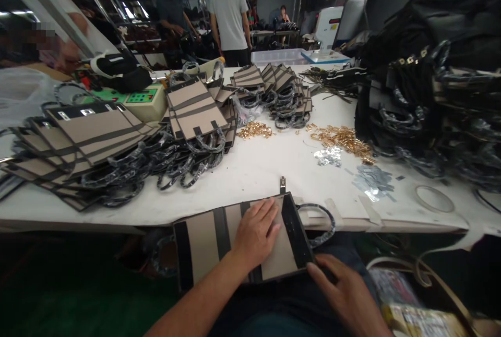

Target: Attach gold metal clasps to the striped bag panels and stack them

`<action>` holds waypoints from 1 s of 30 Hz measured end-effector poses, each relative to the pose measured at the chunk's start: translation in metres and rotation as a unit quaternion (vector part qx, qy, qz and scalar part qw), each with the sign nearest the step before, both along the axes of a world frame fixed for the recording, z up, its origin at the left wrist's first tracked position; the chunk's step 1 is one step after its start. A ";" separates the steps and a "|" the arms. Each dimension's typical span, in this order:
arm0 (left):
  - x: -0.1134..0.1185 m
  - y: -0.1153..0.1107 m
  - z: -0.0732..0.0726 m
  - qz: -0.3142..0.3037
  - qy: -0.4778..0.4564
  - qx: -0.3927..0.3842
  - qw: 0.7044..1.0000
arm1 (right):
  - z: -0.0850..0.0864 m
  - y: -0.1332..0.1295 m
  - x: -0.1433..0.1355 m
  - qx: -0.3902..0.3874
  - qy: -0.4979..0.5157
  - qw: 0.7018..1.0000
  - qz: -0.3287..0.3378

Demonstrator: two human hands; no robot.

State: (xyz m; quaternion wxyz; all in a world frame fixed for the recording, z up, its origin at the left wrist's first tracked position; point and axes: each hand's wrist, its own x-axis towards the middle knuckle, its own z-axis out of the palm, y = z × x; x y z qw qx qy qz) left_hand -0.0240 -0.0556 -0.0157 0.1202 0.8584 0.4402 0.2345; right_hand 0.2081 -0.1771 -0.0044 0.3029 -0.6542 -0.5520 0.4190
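A flat bag panel (pixel 203 238), beige with black bands and a black edge, lies across my lap and the table's front edge. A plastic-wrapped loop handle (pixel 329 219) sticks out at its right end, and a black tab with a metal clasp (pixel 282 184) points away from its far edge. My left hand (pixel 256 232) rests flat on the panel, fingers stretched out. At the near right corner, my right hand (pixel 344 285) grips the panel's edge, with the undersides of its fingers partly hidden.
Stacks of similar panels (pixel 97 133) cover the table's left and back. Gold metal fittings (pixel 340 139) and thin silver plates (pixel 373 180) lie to the right, near a tape roll (pixel 434 199). Black bags (pixel 410 112) are piled at far right. A person (pixel 229 11) stands beyond.
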 end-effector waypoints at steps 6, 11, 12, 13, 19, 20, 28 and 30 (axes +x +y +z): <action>0.003 0.000 0.002 0.012 0.028 -0.026 0.999 | 0.037 0.056 0.011 0.235 -0.204 0.949 0.060; 0.006 -0.004 0.005 0.024 0.031 -0.046 0.998 | 0.026 0.122 -0.010 0.189 -0.359 0.896 0.180; 0.006 -0.005 0.005 0.025 0.028 -0.049 0.998 | 0.022 0.128 -0.011 0.182 -0.369 0.891 0.190; 0.007 -0.005 0.005 0.025 0.025 -0.052 0.998 | 0.018 0.131 -0.010 0.178 -0.373 0.890 0.191; 0.010 0.003 0.007 0.029 0.012 -0.076 0.997 | 0.008 0.129 -0.002 0.144 -0.320 0.925 0.146; 0.010 0.004 0.007 0.028 0.016 -0.081 0.996 | 0.008 0.129 -0.002 0.136 -0.320 0.926 0.145; 0.010 0.008 0.008 0.021 0.051 -0.080 0.995 | 0.011 0.129 -0.008 0.137 -0.358 0.909 0.162; 0.010 0.008 0.009 0.025 0.059 -0.080 0.995 | 0.009 0.129 -0.005 0.142 -0.363 0.905 0.169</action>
